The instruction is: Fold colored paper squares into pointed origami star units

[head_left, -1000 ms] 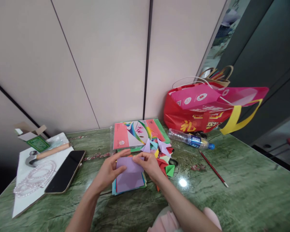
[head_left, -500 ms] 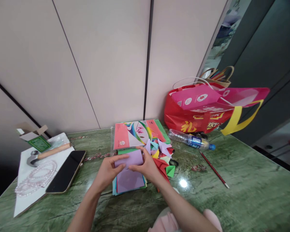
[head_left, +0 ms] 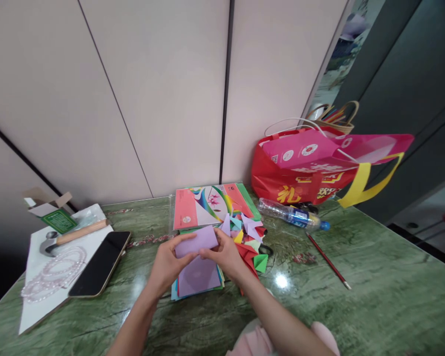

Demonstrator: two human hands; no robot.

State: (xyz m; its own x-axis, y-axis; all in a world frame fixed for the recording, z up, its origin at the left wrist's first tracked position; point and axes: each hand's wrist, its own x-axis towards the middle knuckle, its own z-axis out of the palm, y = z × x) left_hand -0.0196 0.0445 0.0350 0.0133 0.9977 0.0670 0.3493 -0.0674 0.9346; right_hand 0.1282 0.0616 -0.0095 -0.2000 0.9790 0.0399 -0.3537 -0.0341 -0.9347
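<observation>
Between my two hands is a piece of purple paper (head_left: 197, 241), held up over a stack of coloured sheets (head_left: 199, 277) whose top sheet is also purple. My left hand (head_left: 170, 257) pinches its left side, thumb along the lower edge. My right hand (head_left: 224, 253) grips the right end, its thumb at the lower edge close to the other thumb. Folded paper pieces (head_left: 250, 237) in purple, red, green, yellow and blue lie in a pile just right of my right hand. Behind the stack rests a colourful paper pack (head_left: 211, 202) in clear wrapping.
On the left, a white board (head_left: 35, 311) carries a hammer (head_left: 77, 232), a beaded strand (head_left: 55, 272) and an opened green box (head_left: 57, 217), with a phone (head_left: 101, 264) overlapping it. Rightward are a plastic bottle (head_left: 292, 215), a red pencil (head_left: 328, 261) and a red bag (head_left: 300, 183) against the wall.
The purple paper in my hands has tilted, its right end higher, and shows a narrower strip. Both hands have stayed in nearly the same place over the stack.
</observation>
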